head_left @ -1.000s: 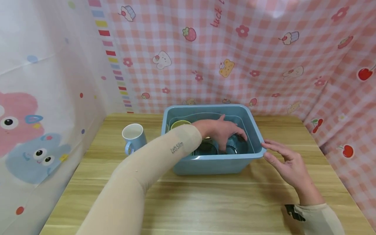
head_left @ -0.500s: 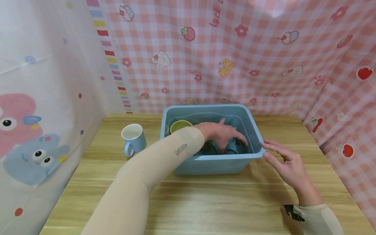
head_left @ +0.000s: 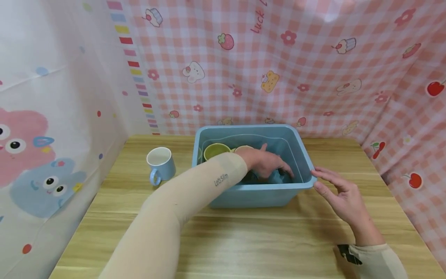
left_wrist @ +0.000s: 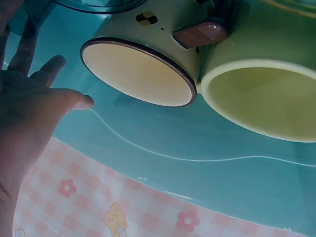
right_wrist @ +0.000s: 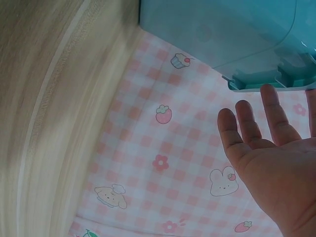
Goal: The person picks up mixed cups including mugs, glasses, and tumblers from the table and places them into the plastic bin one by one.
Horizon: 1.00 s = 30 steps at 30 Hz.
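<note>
My left hand (head_left: 266, 162) reaches deep into a light-blue plastic bin (head_left: 254, 197) at its front right. Thumb and fingers straddle a dark, see-through glass (head_left: 277, 177), mostly hidden by the hand. Other fingers stick out spread in the left wrist view. Left of the hand, in the bin, are a green mug (left_wrist: 256, 98) and a cream mug with a dark rim (left_wrist: 140, 74). Another piece of clear glassware (left_wrist: 101, 4) shows at the top of that view. My right hand (head_left: 343, 197) rests straight fingers and thumb against the bin's front right corner.
A blue mug (head_left: 162, 164), white inside, stands upright on the wooden table (head_left: 244, 244), left of the bin, handle towards me. A pink checked cloth (head_left: 216, 93) hangs behind the table and on the right. A white printed cloth (head_left: 80, 104) covers the left side.
My left hand has sunk lower into the bin and slightly towards the right, the glass with it; more of the green and cream mugs shows. The right hand stays at the bin's corner.
</note>
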Each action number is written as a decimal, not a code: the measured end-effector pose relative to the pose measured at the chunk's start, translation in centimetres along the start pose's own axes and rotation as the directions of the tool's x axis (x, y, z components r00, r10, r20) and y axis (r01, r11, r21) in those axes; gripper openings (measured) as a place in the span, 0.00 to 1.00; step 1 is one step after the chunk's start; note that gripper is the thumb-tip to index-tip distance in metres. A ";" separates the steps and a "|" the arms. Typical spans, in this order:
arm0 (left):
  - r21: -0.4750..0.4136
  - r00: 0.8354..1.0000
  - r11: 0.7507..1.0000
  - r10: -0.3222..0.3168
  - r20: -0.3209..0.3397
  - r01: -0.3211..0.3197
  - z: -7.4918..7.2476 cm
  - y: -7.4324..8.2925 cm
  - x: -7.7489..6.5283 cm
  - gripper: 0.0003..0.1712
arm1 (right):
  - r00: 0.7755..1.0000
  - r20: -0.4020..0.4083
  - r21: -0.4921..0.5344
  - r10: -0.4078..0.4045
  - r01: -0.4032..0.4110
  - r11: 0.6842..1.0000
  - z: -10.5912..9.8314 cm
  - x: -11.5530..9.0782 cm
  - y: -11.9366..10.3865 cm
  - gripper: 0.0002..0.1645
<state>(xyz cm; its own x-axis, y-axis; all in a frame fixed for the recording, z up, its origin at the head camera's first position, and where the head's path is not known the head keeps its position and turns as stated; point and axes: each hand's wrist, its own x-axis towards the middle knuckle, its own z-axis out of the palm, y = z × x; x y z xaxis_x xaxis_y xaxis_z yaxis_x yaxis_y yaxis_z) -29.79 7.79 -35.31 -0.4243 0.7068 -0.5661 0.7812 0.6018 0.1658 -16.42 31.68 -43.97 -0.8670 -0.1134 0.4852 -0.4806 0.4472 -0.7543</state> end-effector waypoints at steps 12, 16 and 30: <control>-0.029 1.000 0.999 -0.023 0.002 0.023 0.1 -0.3 -0.7 0.50 | 1.000 -0.001 -0.007 -0.002 0.002 1.000 0.2 0.0 0.0 0.21; -0.062 1.000 0.998 -0.015 -0.015 0.014 0.0 -0.6 -1.5 0.49 | 1.000 0.001 -0.002 -0.006 0.006 1.000 0.2 0.0 -0.1 0.21; -0.286 0.964 0.954 0.008 -0.265 -0.087 -1.9 -3.5 -8.4 0.42 | 1.000 -0.020 -0.014 0.020 -0.020 1.000 0.2 0.0 -0.6 0.20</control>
<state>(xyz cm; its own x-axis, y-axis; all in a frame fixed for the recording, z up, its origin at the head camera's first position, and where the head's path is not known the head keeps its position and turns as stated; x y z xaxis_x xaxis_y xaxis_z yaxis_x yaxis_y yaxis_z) -29.86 0.41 -29.56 -0.5242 0.7851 -0.3300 0.6513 0.6192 0.4386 -16.09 31.27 -43.58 -0.8736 -0.0865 0.4789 -0.4611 0.4618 -0.7577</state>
